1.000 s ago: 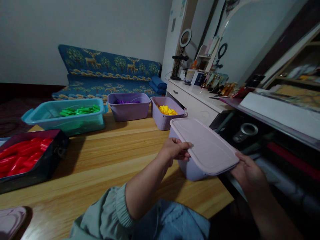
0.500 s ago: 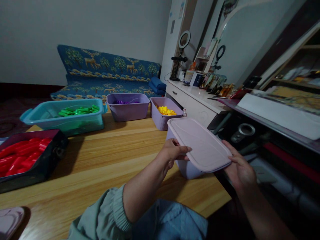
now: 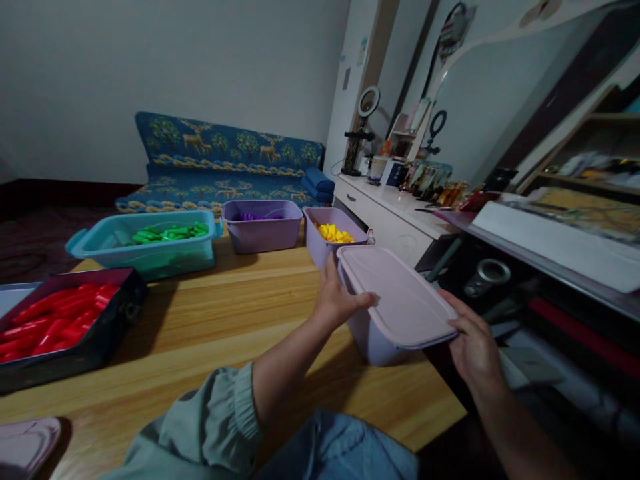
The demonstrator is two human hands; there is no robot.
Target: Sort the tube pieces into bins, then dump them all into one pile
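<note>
A pale lilac lid (image 3: 400,293) lies over a lavender plastic box (image 3: 373,337) at the right end of the wooden table. Along the lid's left edge is my left hand (image 3: 336,297), fingers stretched along the box's side and thumb touching the lid's rim; the tips of some fingers are hidden. My right hand (image 3: 473,340) pinches the lid's near right corner, thumb on top and fingers at its side. What the box contains is covered by the lid.
Behind stand a lavender bin with yellow pieces (image 3: 334,233), a purple bin (image 3: 263,230) and a turquoise bin with green pieces (image 3: 170,233). A dark box with red pieces (image 3: 57,319) sits left, another pink lid (image 3: 27,443) nearer. A cluttered shelf (image 3: 555,243) borders the right.
My left hand has gone from pinching the lid's left edge to spreading its fingers along the box's side. The lid sits about the same; my right hand stays at its corner. The view has tilted slightly.
</note>
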